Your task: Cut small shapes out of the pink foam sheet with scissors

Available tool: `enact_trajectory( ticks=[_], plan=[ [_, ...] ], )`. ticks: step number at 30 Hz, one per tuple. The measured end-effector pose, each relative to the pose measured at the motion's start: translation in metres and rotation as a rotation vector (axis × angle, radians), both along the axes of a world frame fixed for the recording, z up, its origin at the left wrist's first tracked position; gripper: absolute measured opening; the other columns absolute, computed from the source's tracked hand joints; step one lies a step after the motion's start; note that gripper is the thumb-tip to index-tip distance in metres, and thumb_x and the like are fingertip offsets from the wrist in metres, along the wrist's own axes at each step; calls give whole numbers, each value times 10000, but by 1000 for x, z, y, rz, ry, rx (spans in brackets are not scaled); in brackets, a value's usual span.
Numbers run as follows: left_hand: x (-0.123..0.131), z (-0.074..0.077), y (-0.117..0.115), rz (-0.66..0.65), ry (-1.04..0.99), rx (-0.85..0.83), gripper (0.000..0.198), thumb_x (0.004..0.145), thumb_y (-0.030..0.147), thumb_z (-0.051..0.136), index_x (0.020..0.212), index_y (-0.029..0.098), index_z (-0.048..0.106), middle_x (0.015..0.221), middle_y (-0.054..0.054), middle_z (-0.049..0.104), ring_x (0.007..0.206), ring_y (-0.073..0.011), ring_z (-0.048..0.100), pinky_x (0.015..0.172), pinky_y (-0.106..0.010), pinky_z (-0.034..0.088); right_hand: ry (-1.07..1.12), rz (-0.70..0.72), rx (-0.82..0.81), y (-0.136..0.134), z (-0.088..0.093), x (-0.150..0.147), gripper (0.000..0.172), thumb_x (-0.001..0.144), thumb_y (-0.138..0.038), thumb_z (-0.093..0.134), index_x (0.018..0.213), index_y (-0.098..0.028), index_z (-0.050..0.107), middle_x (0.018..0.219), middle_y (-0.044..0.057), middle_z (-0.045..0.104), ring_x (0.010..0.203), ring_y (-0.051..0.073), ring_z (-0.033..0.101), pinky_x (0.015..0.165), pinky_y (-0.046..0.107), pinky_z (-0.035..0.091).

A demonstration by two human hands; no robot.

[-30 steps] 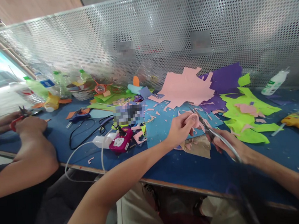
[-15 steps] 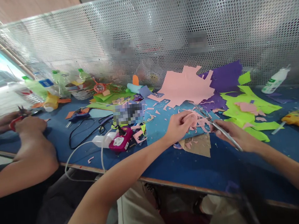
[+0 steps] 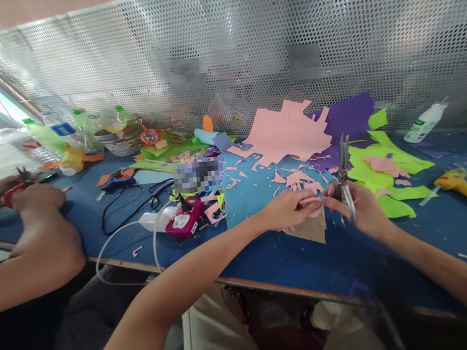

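Small, pale-pink, paper-like piece: in the head view it lies between the hands above the blue surface, seemingly lengthwise left to right. The left hand pinches it; the right hand, near its right end, grips silver metal scissors (points upward). A white woven basket has contents too blurred to name.

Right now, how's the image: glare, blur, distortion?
All in the head view: upper left washed out bright; pale glare streaks on the metal screen; bottom right dark and smeary; pixelated blocks cover two bits of the screen and a patch of table clutter; scissors in the right hand readable, fine edges soft; wide-lens stretch toward the edges.
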State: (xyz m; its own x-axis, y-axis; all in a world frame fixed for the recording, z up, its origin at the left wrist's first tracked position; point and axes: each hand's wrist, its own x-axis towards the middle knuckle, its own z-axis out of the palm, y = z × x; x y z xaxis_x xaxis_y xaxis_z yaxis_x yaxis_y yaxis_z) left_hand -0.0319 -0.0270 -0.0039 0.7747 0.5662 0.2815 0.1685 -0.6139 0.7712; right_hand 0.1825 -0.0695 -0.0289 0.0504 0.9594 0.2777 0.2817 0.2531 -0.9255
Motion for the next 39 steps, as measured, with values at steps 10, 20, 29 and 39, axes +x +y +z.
enact_trajectory(
  ticks=[10, 20, 29, 39],
  plan=[
    [-5, -1, 4, 4, 43, -198, 441, 1002, 520, 496, 798, 150, 623, 640, -26, 666, 479, -99, 598, 474, -203, 433, 163, -108, 40, 2, 1, 1, 391, 676, -542, 823, 778, -250, 583, 704, -31, 636, 520, 109, 500, 544, 266, 424],
    [-1, 7, 5, 284, -449, -231, 460, 976, 578, 538, 794, 160, 596, 577, 29, 507, 527, -78, 454, 534, -225, 380, -187, 234, 34, -5, 1, 8, 227, 834, -466, 655, 910, -255, 617, 745, -27, 581, 593, 150, 526, 569, 283, 465],
    [3, 3, -2, 275, -487, -307, 504, 923, 620, 596, 770, 142, 639, 520, 43, 448, 503, -75, 404, 532, -246, 341, -282, 282, -29, -11, 2, 0, 321, 843, -558, 596, 809, -241, 564, 626, -60, 460, 526, 119, 389, 494, 253, 360],
    [6, 9, -9, 277, -512, -330, 559, 941, 553, 607, 556, 157, 521, 464, 32, 422, 491, -71, 403, 532, -255, 318, -276, 386, -11, -11, 2, 4, 404, 891, -637, 527, 878, -237, 580, 698, -40, 485, 581, 132, 420, 525, 259, 390]
  ],
)
